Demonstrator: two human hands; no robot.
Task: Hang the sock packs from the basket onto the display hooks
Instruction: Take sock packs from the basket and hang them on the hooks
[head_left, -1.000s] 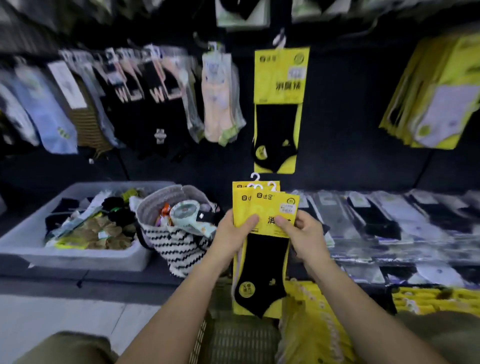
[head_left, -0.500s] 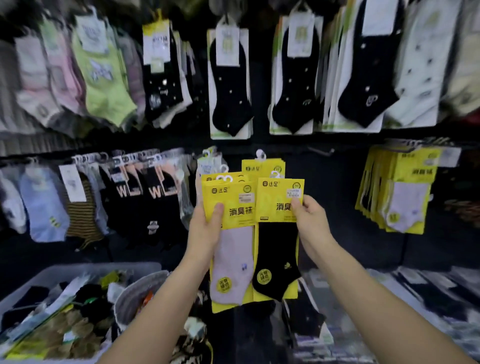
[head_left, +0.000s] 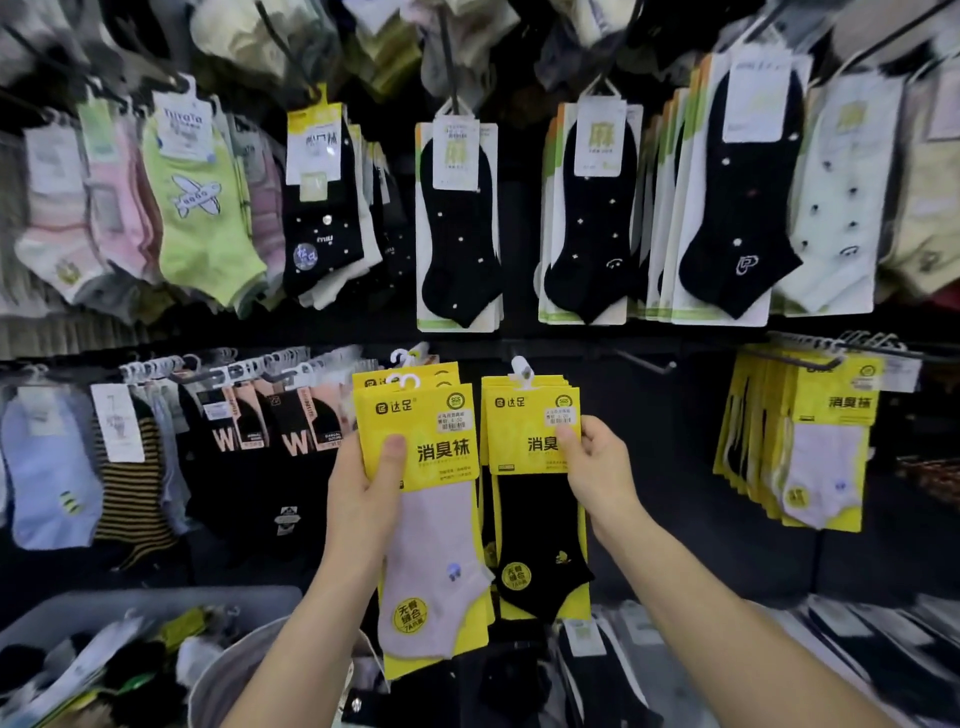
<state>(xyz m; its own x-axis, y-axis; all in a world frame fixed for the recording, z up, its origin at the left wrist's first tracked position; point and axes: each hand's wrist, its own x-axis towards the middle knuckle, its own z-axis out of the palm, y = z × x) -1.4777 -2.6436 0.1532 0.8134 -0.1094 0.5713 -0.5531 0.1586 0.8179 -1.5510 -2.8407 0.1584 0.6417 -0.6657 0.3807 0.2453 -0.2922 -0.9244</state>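
My left hand (head_left: 363, 483) grips a stack of yellow sock packs (head_left: 431, 519), the front one holding a pale pink sock, with white plastic hangers on top. My right hand (head_left: 597, 467) pinches the yellow header of a black-sock pack (head_left: 535, 525) whose white hanger (head_left: 521, 370) sits at a hook in the lower row. Whether that hanger is over the hook I cannot tell. A bare black display hook (head_left: 644, 362) sticks out just to the right. The rim of the woven basket (head_left: 228, 675) shows at the bottom, below my left forearm.
Rows of hung sock packs fill the wall above and to the left. More yellow packs (head_left: 810, 441) hang at the right. A grey plastic bin (head_left: 78, 654) of loose socks sits bottom left. Flat wrapped socks (head_left: 857, 649) lie on the shelf at bottom right.
Both hands rose from basket level to the lower hook row. The one stack was split: the black-sock pack moved right with my right hand, the pink-front stack stayed in my left.
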